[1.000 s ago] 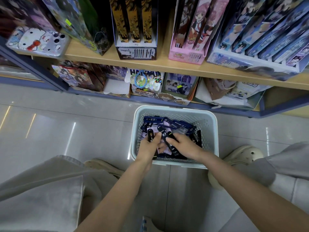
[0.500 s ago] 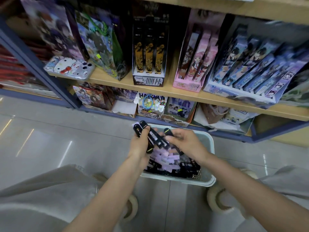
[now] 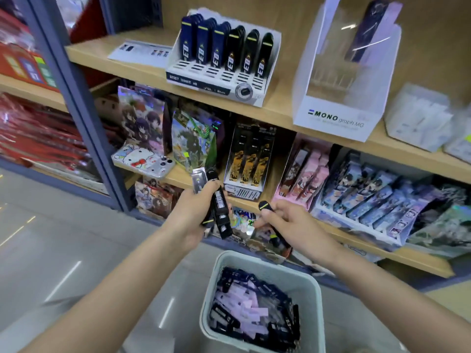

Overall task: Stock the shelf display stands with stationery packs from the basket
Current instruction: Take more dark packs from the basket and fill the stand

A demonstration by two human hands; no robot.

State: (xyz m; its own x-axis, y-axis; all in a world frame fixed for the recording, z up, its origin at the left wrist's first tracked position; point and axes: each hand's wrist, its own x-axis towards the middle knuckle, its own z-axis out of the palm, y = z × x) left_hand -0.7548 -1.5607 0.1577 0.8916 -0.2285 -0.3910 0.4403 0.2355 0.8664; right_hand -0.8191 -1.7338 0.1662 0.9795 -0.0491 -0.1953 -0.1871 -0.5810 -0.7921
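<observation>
Gripping several black packs [image 3: 219, 200] in the left hand [image 3: 193, 215], fingers of the right hand [image 3: 293, 225] pinching one pack [image 3: 264, 206], basket [image 3: 212, 289] below.

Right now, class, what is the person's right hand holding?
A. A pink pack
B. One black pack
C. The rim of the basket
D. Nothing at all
B: the right hand pinches one black pack with a yellow-green stripe, while the left hand grips a bundle of packs above the basket.
</observation>
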